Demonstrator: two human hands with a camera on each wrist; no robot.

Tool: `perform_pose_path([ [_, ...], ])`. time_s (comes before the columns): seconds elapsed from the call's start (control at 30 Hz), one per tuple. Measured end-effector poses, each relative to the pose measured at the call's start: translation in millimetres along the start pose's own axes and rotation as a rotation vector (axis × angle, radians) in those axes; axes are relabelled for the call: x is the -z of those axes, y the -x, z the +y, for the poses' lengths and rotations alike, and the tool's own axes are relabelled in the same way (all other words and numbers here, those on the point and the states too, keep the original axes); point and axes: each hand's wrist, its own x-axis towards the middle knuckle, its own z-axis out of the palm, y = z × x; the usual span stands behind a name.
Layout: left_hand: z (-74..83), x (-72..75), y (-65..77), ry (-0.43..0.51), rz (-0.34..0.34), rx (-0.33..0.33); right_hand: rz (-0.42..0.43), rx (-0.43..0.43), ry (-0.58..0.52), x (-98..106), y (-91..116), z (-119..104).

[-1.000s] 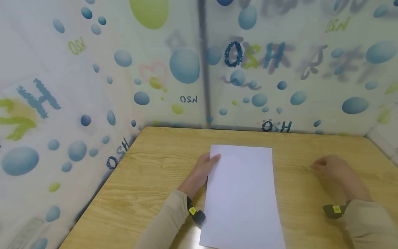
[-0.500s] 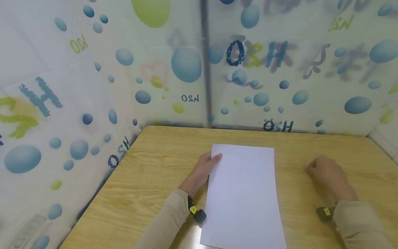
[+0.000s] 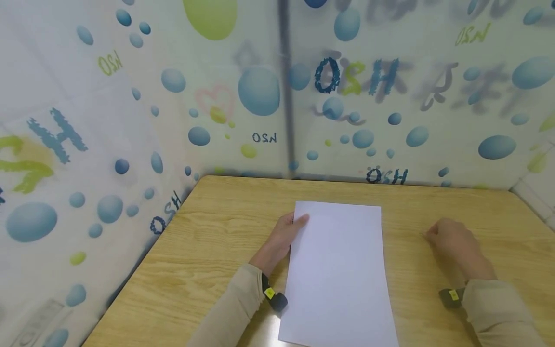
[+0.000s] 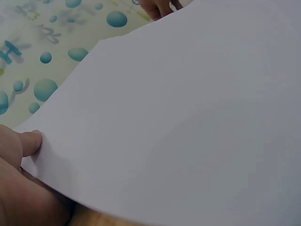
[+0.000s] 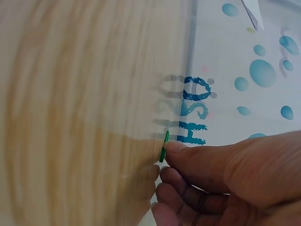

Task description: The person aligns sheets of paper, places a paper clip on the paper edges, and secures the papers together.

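Note:
My left hand [image 3: 282, 238] grips the left edge of a white sheet of paper [image 3: 338, 270], thumb on top and fingers under it. The sheet is raised off the table near that hand; whether it is one sheet or more I cannot tell. In the left wrist view the thumb [image 4: 30, 142] presses on the paper's corner. To the right of the paper, low over the table, my right hand [image 3: 455, 243] pinches a small, thin green paper clip [image 5: 164, 147] between thumb and fingertips. The clip is seen nearly edge-on, so its full shape is hidden.
The wooden table [image 3: 208, 226] runs back to a curtain-like wall [image 3: 368, 120] printed with blue and green drops and letters. A similar panel [image 3: 52, 183] stands along the left side. Each wrist wears a black band with a camera [image 3: 452, 298].
My right hand has come left toward the paper and slowed, the thin clip still in its fingertips. The left hand and the paper hold their place.

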Motion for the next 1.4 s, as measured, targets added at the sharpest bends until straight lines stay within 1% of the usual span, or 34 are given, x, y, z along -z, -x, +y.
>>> perform_pose_path([
  [0.13, -0.1, 0.0, -0.4, 0.001, 0.004, -0.001, -0.008, -0.007, -0.003, -0.6, 0.0, -1.0],
  [0.47, -0.4, 0.9, -3.6, -0.002, 0.011, -0.001, -0.004, 0.010, -0.024, -1.4, -2.8, 0.0],
  [0.7, -0.1, 1.2, -3.7, -0.006, 0.011, 0.007, 0.004, 0.019, -0.028, -2.7, -4.8, 0.2],
  [1.0, 0.5, 0.3, -3.0, -0.007, 0.006, -0.002, 0.022, 0.041, -0.017, -6.0, -5.0, 0.5],
  [1.13, 0.5, -0.6, -2.7, -0.018, 0.009, -0.013, 0.017, 0.038, -0.010, -6.9, -4.6, -0.5],
  [1.4, -0.8, -0.6, -1.7, -0.015, -0.006, -0.012, 0.000, 0.066, -0.014, -11.2, -7.4, -1.8],
])
